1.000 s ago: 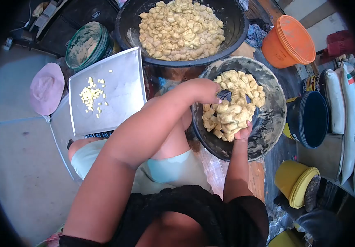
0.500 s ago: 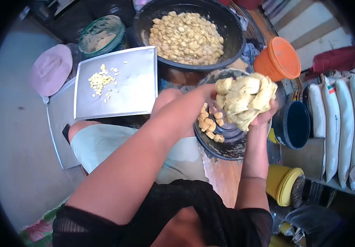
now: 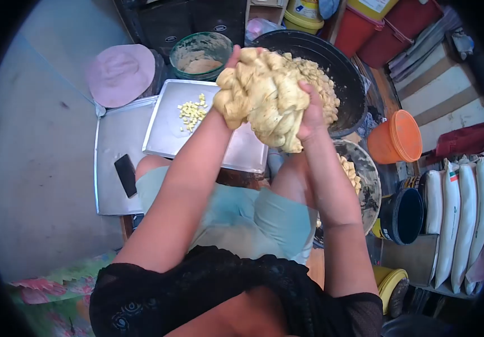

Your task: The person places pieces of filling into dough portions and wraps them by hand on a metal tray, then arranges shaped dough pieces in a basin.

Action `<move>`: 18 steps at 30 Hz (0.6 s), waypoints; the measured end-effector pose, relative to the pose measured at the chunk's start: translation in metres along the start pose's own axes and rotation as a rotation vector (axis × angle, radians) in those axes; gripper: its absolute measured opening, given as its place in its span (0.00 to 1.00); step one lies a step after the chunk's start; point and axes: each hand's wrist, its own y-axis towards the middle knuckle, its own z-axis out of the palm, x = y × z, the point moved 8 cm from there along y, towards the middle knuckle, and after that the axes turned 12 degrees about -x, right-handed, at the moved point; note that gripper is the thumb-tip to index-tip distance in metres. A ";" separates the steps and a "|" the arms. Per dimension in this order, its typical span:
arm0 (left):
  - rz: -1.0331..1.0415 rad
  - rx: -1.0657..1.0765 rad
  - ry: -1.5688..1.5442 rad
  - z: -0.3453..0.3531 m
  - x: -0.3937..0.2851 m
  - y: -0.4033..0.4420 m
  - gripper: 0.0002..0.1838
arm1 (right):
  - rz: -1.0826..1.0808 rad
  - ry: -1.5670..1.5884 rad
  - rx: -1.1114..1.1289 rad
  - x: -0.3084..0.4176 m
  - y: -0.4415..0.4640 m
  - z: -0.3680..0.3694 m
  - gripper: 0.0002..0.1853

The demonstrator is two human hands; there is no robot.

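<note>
Between my two hands is a big, lumpy, pale yellow mass of dough (image 3: 270,95). My left hand (image 3: 234,57) supports it from the far left; most of that hand is hidden behind the dough, with only fingertips showing. Gripping its right side is my right hand (image 3: 310,111), thumb on top. The dough hangs above the right part of a metal tray (image 3: 242,154) and the near side of a large black tub (image 3: 351,78) full of dough pieces (image 3: 323,84). Small yellow cubes (image 3: 192,112) lie on the tray. To the right stands a basin (image 3: 370,182) with more dough lumps (image 3: 350,173).
A green-rimmed bucket (image 3: 200,59) and a round pink cover (image 3: 120,76) are at the back left. A phone (image 3: 125,176) lies on another metal tray (image 3: 113,202). An orange bucket (image 3: 396,136), a dark bucket (image 3: 403,216) and white sacks (image 3: 452,216) line the right.
Both hands have carried the dough up and left, from over the basin to over the tray and the black tub's edge. The view has shifted, and the phone now shows fully.
</note>
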 end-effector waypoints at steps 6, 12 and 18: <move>0.232 -0.173 0.102 -0.115 -0.072 0.004 0.17 | 0.260 -0.034 -0.143 -0.086 0.084 -0.069 0.32; 0.203 -0.332 0.224 -0.195 -0.048 0.006 0.12 | 0.357 -0.144 -0.363 -0.126 0.107 -0.141 0.29; 0.179 -0.293 0.978 -0.186 -0.040 0.044 0.23 | 0.110 -1.045 -0.658 -0.104 0.122 -0.211 0.30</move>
